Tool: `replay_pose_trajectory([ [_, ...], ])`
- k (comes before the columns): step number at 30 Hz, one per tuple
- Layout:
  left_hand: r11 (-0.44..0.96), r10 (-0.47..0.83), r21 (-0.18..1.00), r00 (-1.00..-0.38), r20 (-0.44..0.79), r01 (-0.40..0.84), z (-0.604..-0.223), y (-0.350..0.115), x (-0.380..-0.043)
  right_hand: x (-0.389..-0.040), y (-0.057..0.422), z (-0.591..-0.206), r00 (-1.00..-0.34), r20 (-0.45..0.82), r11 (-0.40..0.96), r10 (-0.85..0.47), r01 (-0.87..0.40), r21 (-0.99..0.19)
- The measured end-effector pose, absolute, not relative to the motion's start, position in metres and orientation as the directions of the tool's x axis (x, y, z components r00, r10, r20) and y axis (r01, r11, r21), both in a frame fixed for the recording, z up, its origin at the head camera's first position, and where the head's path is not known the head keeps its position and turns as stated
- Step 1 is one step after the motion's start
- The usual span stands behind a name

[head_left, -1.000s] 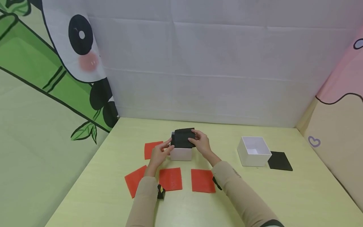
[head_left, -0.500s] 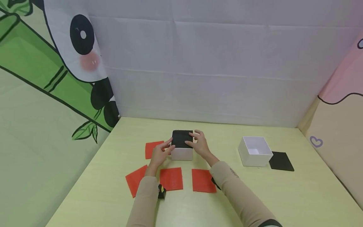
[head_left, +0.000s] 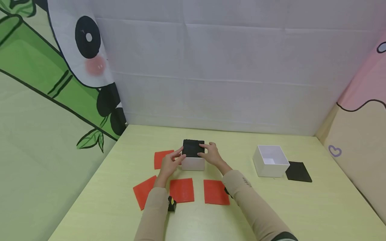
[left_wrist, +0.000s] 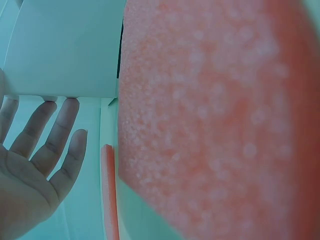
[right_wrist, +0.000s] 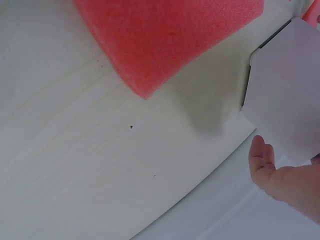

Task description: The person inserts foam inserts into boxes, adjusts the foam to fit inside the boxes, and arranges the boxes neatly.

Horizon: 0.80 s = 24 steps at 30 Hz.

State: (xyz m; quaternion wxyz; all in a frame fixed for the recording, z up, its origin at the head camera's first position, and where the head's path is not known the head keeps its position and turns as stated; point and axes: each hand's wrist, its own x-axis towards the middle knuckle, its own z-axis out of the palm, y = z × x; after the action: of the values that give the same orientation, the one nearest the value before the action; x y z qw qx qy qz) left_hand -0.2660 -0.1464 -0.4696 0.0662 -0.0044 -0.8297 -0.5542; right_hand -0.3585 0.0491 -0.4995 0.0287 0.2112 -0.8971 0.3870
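Note:
A white box (head_left: pixel 193 164) stands near the middle of the table in the head view, with a black square foam sheet (head_left: pixel 192 148) lying flat across its top. My left hand (head_left: pixel 167 167) is at the box's left side, fingertips against its upper edge. Its fingers look straight and spread in the left wrist view, reaching up to the white box wall (left_wrist: pixel 65 50). My right hand (head_left: pixel 212 156) touches the sheet's right side with straight fingertips and thumb. In the right wrist view the right hand (right_wrist: pixel 285 180) shows beside the box (right_wrist: pixel 287 90), partly cut off.
Several red foam sheets lie nearer the front and left, such as one red sheet (head_left: pixel 182 190) before the box and another red sheet (head_left: pixel 216 192) by the right sleeve. A second white box (head_left: pixel 271 169), uncovered, stands right, beside another black sheet (head_left: pixel 298 172).
The black sheet, tilted up in my right fingers a second ago, now lies flat on the box top. My right hand has shifted slightly down; the left stays at the box's side.

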Motion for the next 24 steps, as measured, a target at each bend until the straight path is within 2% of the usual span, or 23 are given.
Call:
replay_pose_trajectory([
  [2, 0.388, -0.063, 0.918, -0.991, 0.116, 0.083, -0.470, -0.146, -0.266, -0.364, 0.048, -0.506, -0.924, 0.169, 0.632, -0.342, -0.359, -0.687],
  [5, 0.389, -0.061, 0.917, -0.992, 0.115, 0.083, -0.471, -0.146, -0.266, -0.334, 0.041, -0.463, -0.950, 0.057, 0.677, -0.308, -0.261, -0.689],
  [8, 0.386, -0.066, 0.919, -0.991, 0.118, 0.084, -0.471, -0.147, -0.266, -0.314, 0.038, -0.440, -0.948, 0.031, 0.701, -0.316, -0.255, -0.666],
  [13, 0.396, -0.071, 0.914, -0.989, 0.128, 0.089, -0.470, -0.148, -0.266, -0.303, 0.041, -0.433, -0.923, 0.094, 0.736, -0.374, -0.357, -0.575],
  [18, 0.396, -0.066, 0.914, -0.990, 0.127, 0.091, -0.470, -0.148, -0.266, -0.301, 0.046, -0.440, -0.834, 0.227, 0.763, -0.503, -0.551, -0.338],
  [21, 0.389, -0.064, 0.916, -0.989, 0.130, 0.096, -0.469, -0.147, -0.266, -0.299, 0.046, -0.440, -0.782, 0.234, 0.752, -0.578, -0.622, -0.219],
  [24, 0.395, -0.055, 0.912, -0.988, 0.145, 0.112, -0.469, -0.146, -0.265, -0.296, 0.045, -0.438, -0.760, 0.196, 0.745, -0.620, -0.648, -0.158],
])
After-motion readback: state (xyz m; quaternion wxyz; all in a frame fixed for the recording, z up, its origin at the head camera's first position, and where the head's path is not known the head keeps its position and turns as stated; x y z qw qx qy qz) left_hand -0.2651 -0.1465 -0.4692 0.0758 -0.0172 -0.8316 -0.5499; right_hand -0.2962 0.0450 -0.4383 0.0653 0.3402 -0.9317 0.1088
